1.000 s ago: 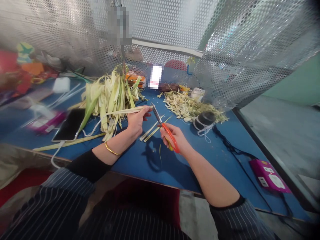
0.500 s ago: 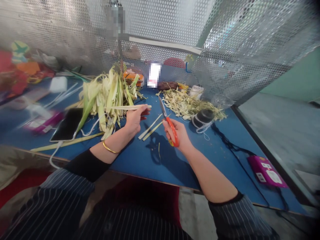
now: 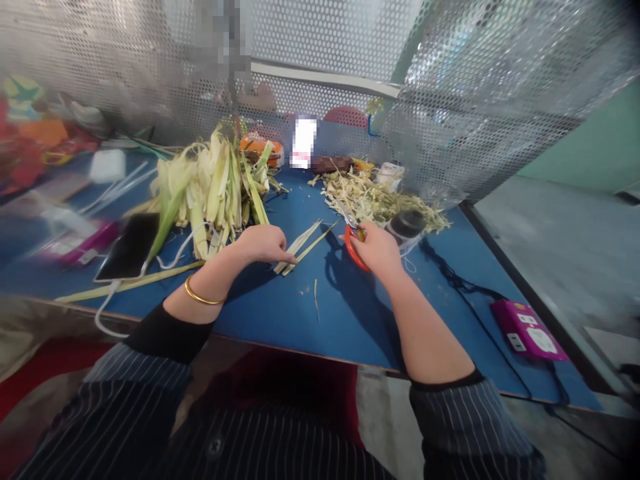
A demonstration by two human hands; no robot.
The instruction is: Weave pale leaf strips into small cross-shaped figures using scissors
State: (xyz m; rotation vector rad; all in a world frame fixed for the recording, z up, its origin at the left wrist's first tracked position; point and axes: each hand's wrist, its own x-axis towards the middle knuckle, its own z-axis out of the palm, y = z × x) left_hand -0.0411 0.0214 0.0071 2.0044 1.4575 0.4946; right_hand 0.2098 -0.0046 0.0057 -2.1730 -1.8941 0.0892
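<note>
My right hand [image 3: 380,250] grips a pair of scissors [image 3: 356,252] with red handles, blades pointing away toward a heap of husk scraps [image 3: 370,193]. Low over the blue table, my left hand [image 3: 265,244] is closed, thumb and fingers together at the near ends of pale corn husk strips [image 3: 307,239]. Its fingertips are partly hidden under the hand. These strips lie side by side, slanting away to the right. Behind my left hand spreads a large bunch of corn husks [image 3: 220,187]. One thin sliver [image 3: 316,297] lies alone nearer to me.
A dark spool [image 3: 407,225] with white thread stands right of my right hand. On the left lie a phone [image 3: 131,247] with a white cable and a long husk strip [image 3: 125,281]. A purple power strip [image 3: 530,330] sits far right. Perforated metal sheeting [image 3: 330,40] closes off the back.
My left hand has lowered its husk strip onto the strips on the table. My right hand has moved right with the scissors, toward the spool.
</note>
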